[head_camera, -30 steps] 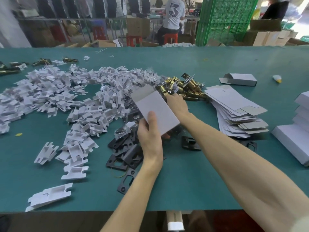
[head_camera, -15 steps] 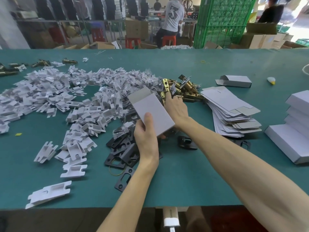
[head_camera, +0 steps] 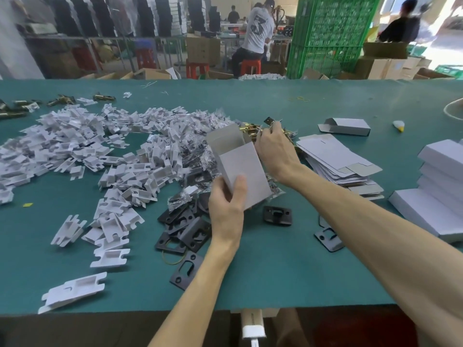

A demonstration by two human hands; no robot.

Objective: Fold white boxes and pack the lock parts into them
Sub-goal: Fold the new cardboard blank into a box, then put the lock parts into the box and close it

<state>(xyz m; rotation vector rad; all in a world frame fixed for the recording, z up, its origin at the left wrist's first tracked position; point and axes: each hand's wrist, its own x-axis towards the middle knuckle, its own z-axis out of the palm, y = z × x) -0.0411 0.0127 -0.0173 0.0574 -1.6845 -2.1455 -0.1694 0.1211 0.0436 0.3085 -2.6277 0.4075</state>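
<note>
My left hand (head_camera: 226, 206) grips the lower end of a folded white box (head_camera: 241, 169), held upright with its top flap open and tilted away from me. Just behind the box, my right hand (head_camera: 274, 151) pinches a brass latch (head_camera: 253, 128) with a dark faceplate at the pile of brass latches. Black strike plates (head_camera: 184, 231) lie under and beside my left hand. A fan of flat white box blanks (head_camera: 335, 159) lies to the right.
A wide heap of white plastic inserts (head_camera: 100, 156) and small screw bags covers the green table's (head_camera: 275, 271) left and middle. Stacked closed white boxes (head_camera: 441, 186) sit at the right edge. One empty open box (head_camera: 347, 126) lies farther back. People work beyond the table.
The box in my left hand has tipped up so its open top shows. My right hand reached farther back into the brass latch pile and took hold of one.
</note>
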